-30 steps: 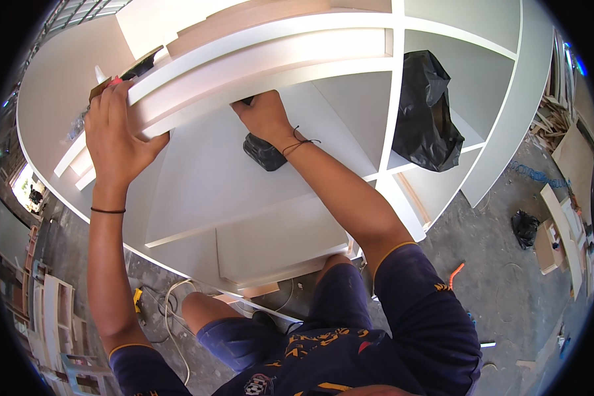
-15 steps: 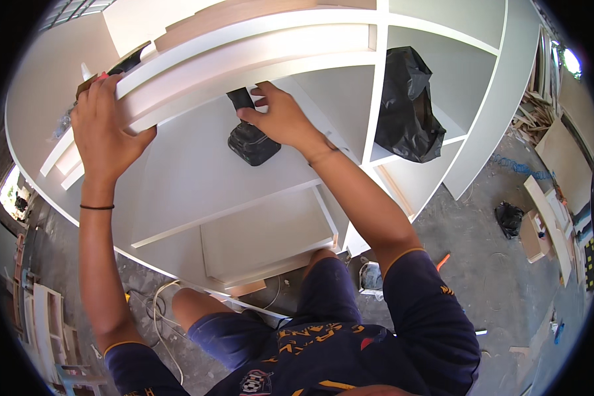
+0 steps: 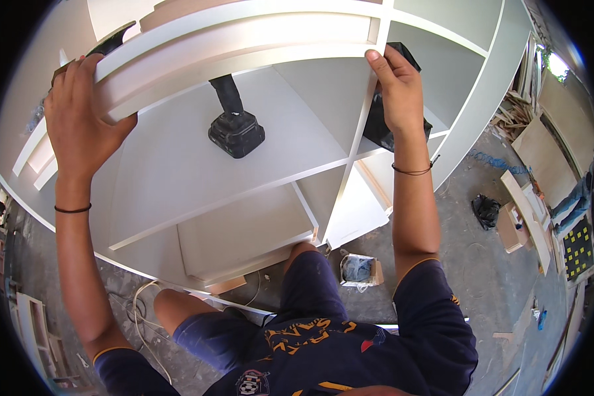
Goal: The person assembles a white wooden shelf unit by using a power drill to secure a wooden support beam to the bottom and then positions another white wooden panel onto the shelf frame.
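A white cabinet [image 3: 270,168] with compartments stands in front of me. My left hand [image 3: 79,129] hooks its fingers over the long white rail [image 3: 244,56] near its left end, the thumb on the near side. My right hand [image 3: 401,96] grips the edge of the upright divider [image 3: 350,152] where it meets the rail, thumb toward the left. Between the hands, a black cordless drill [image 3: 236,132] rests on the shelf; its handle and battery show, while the rail hides its head. Behind my right hand, a black plastic bag [image 3: 379,122] sits in the right compartment, partly covered.
A small open box [image 3: 361,270] stands on the floor by my knee. Cables [image 3: 138,303] lie at lower left. Right of the cabinet are a black bag [image 3: 486,211], a cardboard box [image 3: 511,228] and leaning boards [image 3: 558,155]; a person's blue-clad leg [image 3: 574,204] shows there.
My right hand has left the drill and moved right and up to the divider. The drill stays on the shelf. My left hand keeps its place on the rail; the view has shifted slightly.
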The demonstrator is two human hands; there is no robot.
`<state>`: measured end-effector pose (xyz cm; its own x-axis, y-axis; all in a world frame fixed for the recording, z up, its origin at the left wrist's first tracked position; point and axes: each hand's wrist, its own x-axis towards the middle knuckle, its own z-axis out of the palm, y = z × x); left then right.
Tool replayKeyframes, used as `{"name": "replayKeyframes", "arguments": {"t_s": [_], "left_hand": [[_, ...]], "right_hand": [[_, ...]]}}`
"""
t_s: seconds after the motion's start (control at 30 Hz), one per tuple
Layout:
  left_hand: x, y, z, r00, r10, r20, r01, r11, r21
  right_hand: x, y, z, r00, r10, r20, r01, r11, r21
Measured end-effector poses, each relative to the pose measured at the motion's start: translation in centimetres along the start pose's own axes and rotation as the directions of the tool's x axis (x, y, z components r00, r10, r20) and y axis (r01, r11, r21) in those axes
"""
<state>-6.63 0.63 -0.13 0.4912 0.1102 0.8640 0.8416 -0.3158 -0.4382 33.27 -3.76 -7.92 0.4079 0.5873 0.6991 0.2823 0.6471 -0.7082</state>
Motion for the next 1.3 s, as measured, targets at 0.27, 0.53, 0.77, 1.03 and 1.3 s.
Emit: {"name": "replayKeyframes", "arguments": {"t_s": [0.27,0.53,0.77,1.03,1.3], "left_hand": [[-0.1,-0.4,0.3,0.999,0.030,-0.036,-0.031,0.999,-0.017],[-0.3,-0.8,0.4,0.998,0.054,-0.040,-0.057,0.995,-0.077],[-0.4,-0.5,0.4,0.997,0.040,-0.064,-0.044,0.997,-0.057],[0.3,-0.4,0.4,0.996,0.052,-0.066,-0.054,0.998,-0.035],[-0.4,-0.4,0.4,1.000,-0.020,0.021,0.021,1.000,-0.012]], "right_hand": [[0.5,-0.8,-0.3,0.991,0.131,0.003,-0.130,0.982,0.135],[0.5,-1.1,0.1,0.991,0.132,-0.024,-0.129,0.987,0.100],[0.6,-0.3,0.0,0.995,0.003,-0.100,-0.008,0.999,-0.046],[0.9,-0.5,-0.8,0.994,0.102,-0.044,-0.095,0.987,0.127],[1.0,0.4,-0.7,0.999,-0.016,-0.034,0.010,0.989,-0.150]]}}
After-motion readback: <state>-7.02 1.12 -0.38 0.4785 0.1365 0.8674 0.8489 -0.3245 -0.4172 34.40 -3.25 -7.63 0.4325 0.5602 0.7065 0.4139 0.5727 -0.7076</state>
